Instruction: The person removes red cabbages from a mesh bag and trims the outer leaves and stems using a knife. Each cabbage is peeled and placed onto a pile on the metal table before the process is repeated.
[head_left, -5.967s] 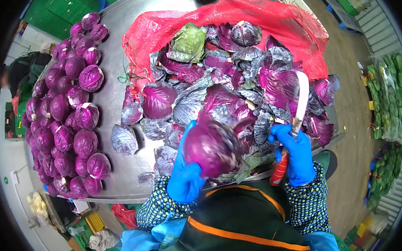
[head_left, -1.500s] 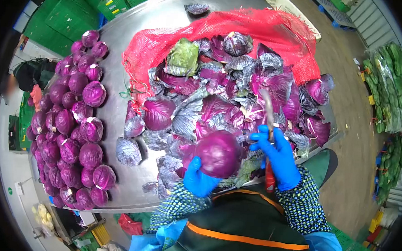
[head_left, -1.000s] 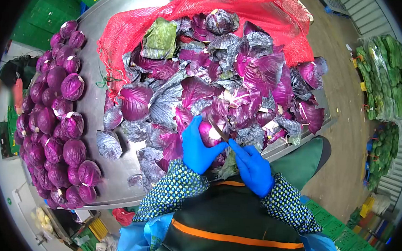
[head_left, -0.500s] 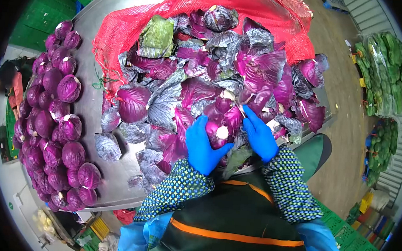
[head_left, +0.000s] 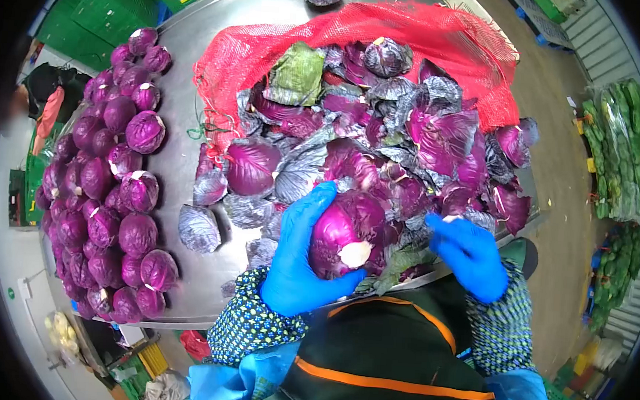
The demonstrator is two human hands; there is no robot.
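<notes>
My left hand (head_left: 298,261), in a blue glove, grips a red cabbage (head_left: 332,234) from its left side, thumb below it. The cabbage's pale cut stem (head_left: 355,254) faces toward me. To the right and apart from the cabbage, my right hand (head_left: 472,259), also gloved in blue, is closed with its fingers curled. What lies in its fingers, if anything, I cannot make out. Loose purple cabbage leaves (head_left: 441,138) are heaped beyond both hands, partly over a red mesh sack (head_left: 461,44). A green outer leaf (head_left: 296,74) lies on the heap.
Many trimmed red cabbages (head_left: 98,179) are piled along the left of the metal table (head_left: 190,287). Green crates (head_left: 89,17) stand at the far left. Bagged green vegetables (head_left: 624,145) are at the right, beyond the floor (head_left: 563,237).
My left hand has turned and raised the cabbage nearer to me. My right hand has moved away from it, to the right and down. The whole view has shifted.
</notes>
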